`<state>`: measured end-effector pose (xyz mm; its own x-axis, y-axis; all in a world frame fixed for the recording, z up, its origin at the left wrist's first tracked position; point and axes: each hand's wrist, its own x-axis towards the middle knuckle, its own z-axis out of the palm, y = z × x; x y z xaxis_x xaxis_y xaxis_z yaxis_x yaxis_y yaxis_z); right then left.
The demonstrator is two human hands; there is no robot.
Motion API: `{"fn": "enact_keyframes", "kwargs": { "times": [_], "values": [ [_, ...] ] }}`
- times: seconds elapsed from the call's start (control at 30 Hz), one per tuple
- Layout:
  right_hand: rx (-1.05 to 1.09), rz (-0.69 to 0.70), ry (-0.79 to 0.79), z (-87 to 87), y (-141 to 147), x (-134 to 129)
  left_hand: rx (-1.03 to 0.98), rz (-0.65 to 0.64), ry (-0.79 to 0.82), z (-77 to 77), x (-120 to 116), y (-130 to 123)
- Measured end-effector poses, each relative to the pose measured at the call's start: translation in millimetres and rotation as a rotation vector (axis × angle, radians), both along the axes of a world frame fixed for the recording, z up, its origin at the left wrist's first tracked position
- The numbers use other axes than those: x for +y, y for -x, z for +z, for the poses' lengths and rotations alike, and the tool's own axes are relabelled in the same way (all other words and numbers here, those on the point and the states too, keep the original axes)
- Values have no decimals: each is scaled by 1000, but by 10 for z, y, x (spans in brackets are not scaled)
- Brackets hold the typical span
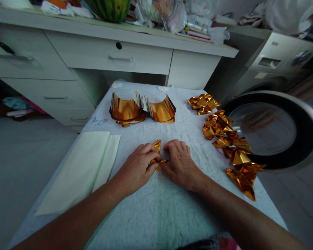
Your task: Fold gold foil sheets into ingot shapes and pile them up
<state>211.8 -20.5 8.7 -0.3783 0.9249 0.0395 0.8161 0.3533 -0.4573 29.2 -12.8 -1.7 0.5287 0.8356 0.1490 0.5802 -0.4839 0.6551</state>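
Note:
A small folded piece of gold foil paper (157,146) lies on the cloth-covered table between my hands. My left hand (139,166) pinches its left and lower part between thumb and fingers. On the other side my right hand (181,165) has its fingers curled, with the thumb at the piece's lower right edge; whatever lies under those fingers is hidden. Beyond the hands stand two curved stacks of gold sheets, one at left (125,108) and one at right (161,110). Several folded gold pieces (238,156) form a loose row along the table's right side.
White folded sheets (75,166) lie on the table's left. A white desk (120,34) stands behind, bearing a watermelon (108,9) and plastic bags. At right, the open round door (265,128) of a washing machine (273,59) reaches the table's edge.

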Motion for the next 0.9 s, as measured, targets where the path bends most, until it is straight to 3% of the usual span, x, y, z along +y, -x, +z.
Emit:
{"fn": "enact_keyframes", "kwargs": {
  "times": [0.9],
  "values": [
    [-31, -4, -12, -9, -173, 111, 25, 40, 20, -32, -46, -1]
  ]
}}
